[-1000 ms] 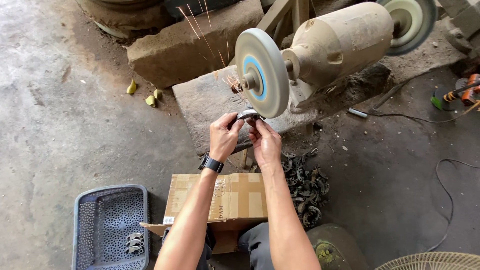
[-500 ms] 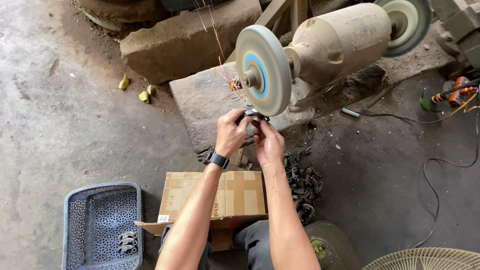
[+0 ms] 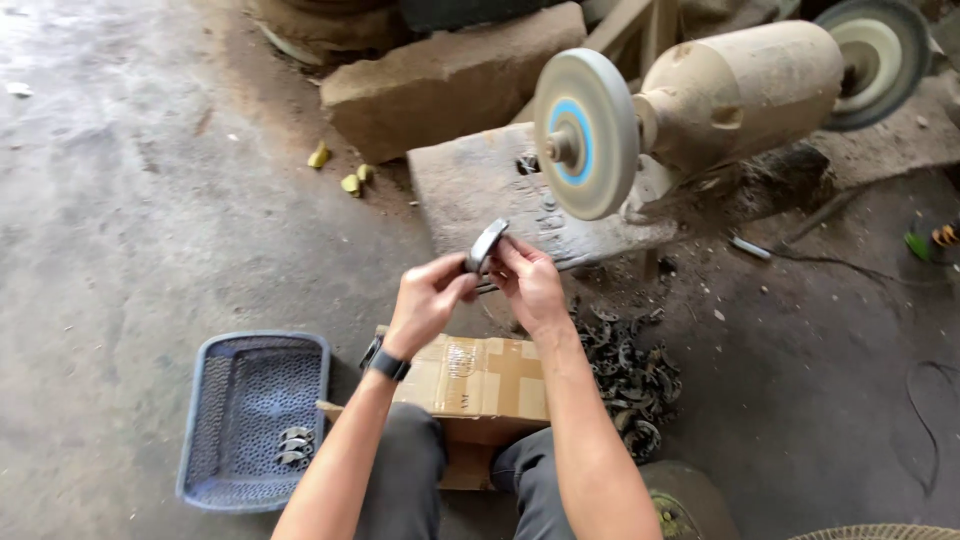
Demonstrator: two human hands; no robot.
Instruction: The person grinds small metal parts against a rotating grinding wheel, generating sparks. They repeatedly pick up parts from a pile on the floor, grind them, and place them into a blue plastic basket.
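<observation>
Curved grey metal piece [image 3: 486, 245] was pinched at its ends between left hand [image 3: 428, 303] and right hand [image 3: 530, 285], clear of the round grey buffing wheel [image 3: 586, 133]; few pieces lay in the blue plastic basket [image 3: 212, 400], a dark pile [image 3: 630, 370] apparently remained.

**Both hands raised together**

The left hand [image 3: 428, 300] and right hand [image 3: 532, 285] meet fingertip to fingertip, pinching toward twelve o'clock. Both forearms (bare, the left wrist banded) rise from six o'clock, converging upward.
</observation>
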